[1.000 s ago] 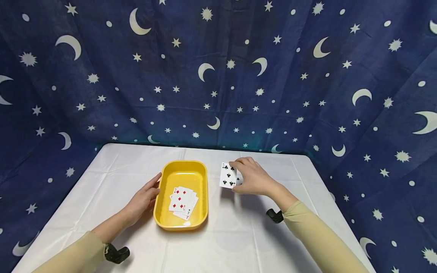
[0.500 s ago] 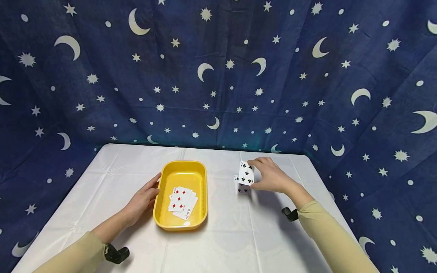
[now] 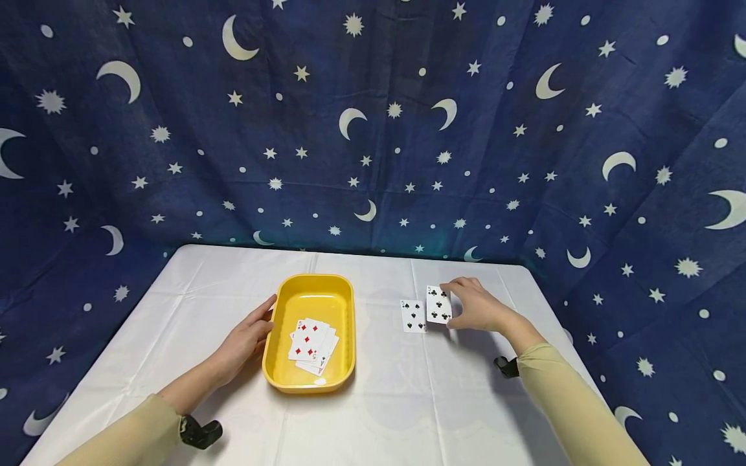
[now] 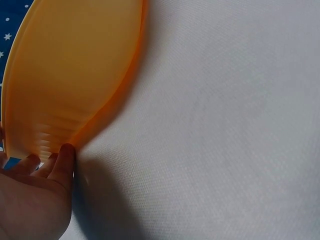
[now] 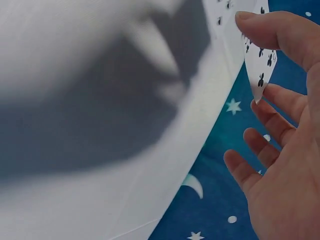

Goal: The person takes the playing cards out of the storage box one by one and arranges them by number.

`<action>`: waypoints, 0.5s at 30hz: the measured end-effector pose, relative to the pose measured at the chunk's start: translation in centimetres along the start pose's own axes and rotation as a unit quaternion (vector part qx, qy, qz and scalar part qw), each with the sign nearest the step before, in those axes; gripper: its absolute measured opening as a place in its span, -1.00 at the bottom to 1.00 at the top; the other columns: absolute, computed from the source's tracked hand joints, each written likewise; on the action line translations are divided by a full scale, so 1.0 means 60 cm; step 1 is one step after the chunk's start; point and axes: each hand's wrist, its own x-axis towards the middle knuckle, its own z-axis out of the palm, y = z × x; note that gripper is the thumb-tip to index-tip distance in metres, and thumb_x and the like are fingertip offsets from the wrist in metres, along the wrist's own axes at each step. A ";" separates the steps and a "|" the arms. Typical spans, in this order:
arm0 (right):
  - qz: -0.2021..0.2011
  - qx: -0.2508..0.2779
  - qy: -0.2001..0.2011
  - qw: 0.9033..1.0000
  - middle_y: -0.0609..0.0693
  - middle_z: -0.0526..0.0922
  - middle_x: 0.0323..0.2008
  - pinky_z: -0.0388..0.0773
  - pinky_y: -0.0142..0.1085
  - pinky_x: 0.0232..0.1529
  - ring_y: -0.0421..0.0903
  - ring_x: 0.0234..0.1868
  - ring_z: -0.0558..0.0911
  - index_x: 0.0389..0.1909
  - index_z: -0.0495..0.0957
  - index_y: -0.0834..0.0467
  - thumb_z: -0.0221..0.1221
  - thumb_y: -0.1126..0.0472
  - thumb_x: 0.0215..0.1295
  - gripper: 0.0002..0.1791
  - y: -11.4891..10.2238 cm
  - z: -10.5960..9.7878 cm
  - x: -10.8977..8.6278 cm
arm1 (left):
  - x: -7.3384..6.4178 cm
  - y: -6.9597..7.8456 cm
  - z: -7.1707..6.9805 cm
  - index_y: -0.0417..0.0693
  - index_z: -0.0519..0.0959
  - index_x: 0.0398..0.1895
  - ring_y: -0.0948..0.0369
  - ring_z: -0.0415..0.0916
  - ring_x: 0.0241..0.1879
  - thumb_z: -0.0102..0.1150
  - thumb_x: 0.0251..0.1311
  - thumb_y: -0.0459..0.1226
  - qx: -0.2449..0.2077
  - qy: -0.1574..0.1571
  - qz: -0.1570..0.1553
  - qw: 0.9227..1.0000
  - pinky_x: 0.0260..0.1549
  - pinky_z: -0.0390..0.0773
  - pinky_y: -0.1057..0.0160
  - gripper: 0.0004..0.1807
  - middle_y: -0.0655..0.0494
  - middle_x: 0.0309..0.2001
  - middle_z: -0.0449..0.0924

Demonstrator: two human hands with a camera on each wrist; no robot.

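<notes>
With our right hand [image 3: 478, 308], we are pinching a white rectangular five-of-clubs card [image 3: 437, 305] over the white-clothed counter [image 3: 384, 408], beside a white five-of-spades card [image 3: 413, 316]; our left hand [image 3: 241, 341], loosely spread, is touching a yellow oblong tray [image 3: 315, 296].

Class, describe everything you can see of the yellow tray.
The yellow tray is a rounded rectangle with raised walls and a smooth rim, in what looks like glossy plastic. It sits upright on the white tablecloth, its longer sides running away from the person. The left hand touches its left side. Playing cards lie loosely stacked in its nearer half, a five of diamonds on top.
</notes>
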 end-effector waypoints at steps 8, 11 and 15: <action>0.020 0.008 -0.027 0.999 0.25 0.35 0.38 0.31 0.23 0.33 0.29 0.39 0.23 0.47 0.36 0.20 0.53 0.12 -0.05 -0.01 0.023 0.018 0.007 | 0.000 0.000 -0.001 0.25 -0.10 0.69 -0.10 0.05 0.54 -0.15 0.55 -0.19 0.003 -0.002 0.004 1.000 0.44 0.15 -0.09 -0.28 -0.16 0.63 -0.12; 0.029 0.013 -0.040 0.999 0.26 0.34 0.38 0.29 0.26 0.34 0.31 0.40 0.22 0.47 0.37 0.20 0.53 0.13 -0.07 -0.01 0.027 0.023 0.011 | 0.000 0.001 -0.002 0.25 -0.10 0.69 -0.09 0.02 0.55 -0.15 0.55 -0.19 0.001 -0.003 0.004 1.000 0.44 0.14 -0.09 -0.28 -0.15 0.64 -0.13; 0.041 0.016 -0.058 0.997 0.25 0.32 0.40 0.28 0.26 0.35 0.30 0.41 0.22 0.48 0.36 0.19 0.51 0.15 -0.07 -0.01 0.030 0.028 0.016 | 0.000 0.000 -0.002 0.25 -0.10 0.69 -0.09 -0.01 0.56 -0.15 0.55 -0.18 0.001 -0.004 0.003 1.000 0.45 0.12 -0.09 -0.28 -0.14 0.64 -0.14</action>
